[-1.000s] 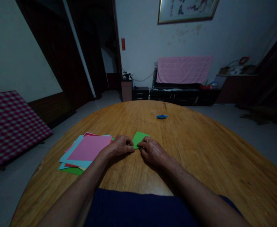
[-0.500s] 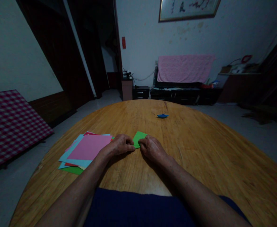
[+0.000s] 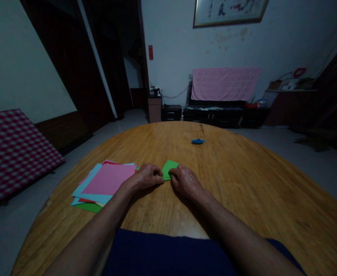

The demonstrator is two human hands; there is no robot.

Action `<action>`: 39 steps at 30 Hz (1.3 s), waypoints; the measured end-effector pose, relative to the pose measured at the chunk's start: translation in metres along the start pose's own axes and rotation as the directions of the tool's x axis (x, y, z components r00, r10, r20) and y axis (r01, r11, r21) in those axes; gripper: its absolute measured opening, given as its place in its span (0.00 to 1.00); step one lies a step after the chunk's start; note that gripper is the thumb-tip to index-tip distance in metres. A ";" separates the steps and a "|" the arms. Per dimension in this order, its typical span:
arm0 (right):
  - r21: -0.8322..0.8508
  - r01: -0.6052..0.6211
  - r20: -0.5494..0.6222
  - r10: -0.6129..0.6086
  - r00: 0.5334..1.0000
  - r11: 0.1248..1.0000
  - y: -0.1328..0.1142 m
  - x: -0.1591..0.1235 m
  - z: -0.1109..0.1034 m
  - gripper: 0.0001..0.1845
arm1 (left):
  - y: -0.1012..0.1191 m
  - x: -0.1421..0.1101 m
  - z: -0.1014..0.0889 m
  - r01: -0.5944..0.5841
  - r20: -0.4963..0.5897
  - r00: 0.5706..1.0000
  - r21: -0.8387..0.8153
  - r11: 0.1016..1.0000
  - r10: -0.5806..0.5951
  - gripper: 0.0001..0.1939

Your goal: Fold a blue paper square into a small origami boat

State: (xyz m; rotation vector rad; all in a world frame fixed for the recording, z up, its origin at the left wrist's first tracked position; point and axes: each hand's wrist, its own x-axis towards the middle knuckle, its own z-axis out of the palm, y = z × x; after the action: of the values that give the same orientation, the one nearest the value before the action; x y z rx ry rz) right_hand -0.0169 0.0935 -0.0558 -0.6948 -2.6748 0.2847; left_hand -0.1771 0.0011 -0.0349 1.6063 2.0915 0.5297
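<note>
A folded piece of green paper [image 3: 169, 168] lies on the wooden table between my two hands. My left hand [image 3: 149, 176] is closed at its left edge, thumb and fingers pinching the near left corner. On the other side my right hand [image 3: 185, 181] has its fingers curled and pressed onto the paper's right part, covering that corner. Left of my left hand rests a loose stack of coloured paper with a pink sheet [image 3: 108, 179] on top; my left wrist overlaps its right side.
A small blue paper boat [image 3: 198, 141] sits toward the far side of the round table [image 3: 243, 191]. Beyond the table stands a low black cabinet [image 3: 214, 117] under a pink cloth [image 3: 226, 84]. A red checkered cloth [image 3: 16, 153] is at the far left.
My right hand has shifted slightly along the green paper, its fingers curling a little more. My left hand stays at the paper's left edge.
</note>
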 end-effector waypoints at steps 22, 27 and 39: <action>0.019 -0.007 0.007 0.007 1.000 1.000 0.001 -0.002 0.000 0.10 | -0.001 -0.001 0.003 -0.066 0.009 0.998 -0.076 0.995 0.066 0.14; 0.017 0.008 -0.006 -0.008 1.000 1.000 0.002 -0.003 0.002 0.10 | -0.005 0.001 0.004 -0.072 0.032 0.997 -0.082 0.994 0.075 0.13; -0.023 -0.017 -0.008 0.017 1.000 1.000 -0.005 -0.005 0.000 0.09 | -0.014 0.003 0.003 -0.074 0.051 0.995 -0.118 0.990 0.080 0.13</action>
State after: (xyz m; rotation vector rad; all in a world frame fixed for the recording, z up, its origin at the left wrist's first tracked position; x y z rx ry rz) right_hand -0.0148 0.0867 -0.0557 -0.7249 -2.6700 0.2559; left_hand -0.1877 0.0008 -0.0454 1.6217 1.9281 0.6138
